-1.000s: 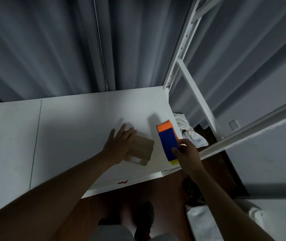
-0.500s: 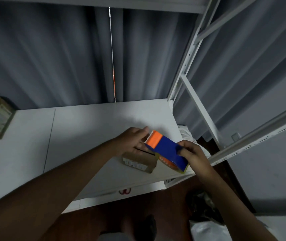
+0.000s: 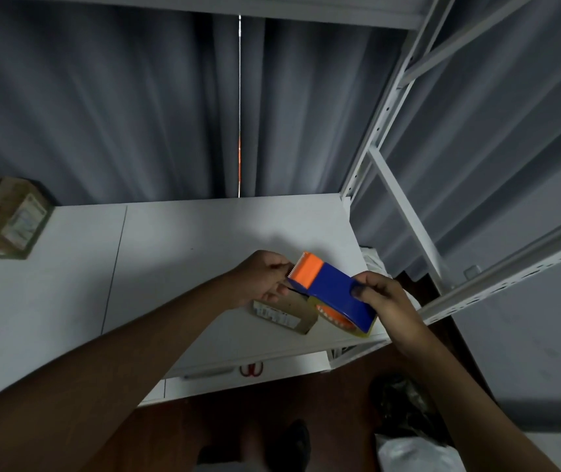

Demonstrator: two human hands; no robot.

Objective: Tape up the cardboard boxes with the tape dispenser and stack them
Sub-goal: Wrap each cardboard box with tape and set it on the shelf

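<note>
counter [image 3: 177,253]: white, before grey curtains, stacked boxes [image 3: 3,219] at far left.
box [image 3: 286,313]: small, under the dispenser [image 3: 333,294].
hands: right hand [image 3: 383,301] grips dispenser; left hand [image 3: 265,281] pinches at its toothed end.
risk: teeth could nick fingers; the unheld box may slide.

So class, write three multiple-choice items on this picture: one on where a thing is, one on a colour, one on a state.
1. Where is the small cardboard box?
A. on the white shelf, under the hands
B. on the floor
C. on the upper shelf

2. What colour is the toothed end of the tape dispenser?
A. green
B. orange
C. white

3. What is the right hand doing?
A. hanging idle
B. lying flat on the shelf
C. gripping the dispenser

Answers: 1 A, the box sits on the shelf below the left hand. 2 B, the serrated end is orange. 3 C, its fingers curl round the blue body.
</note>
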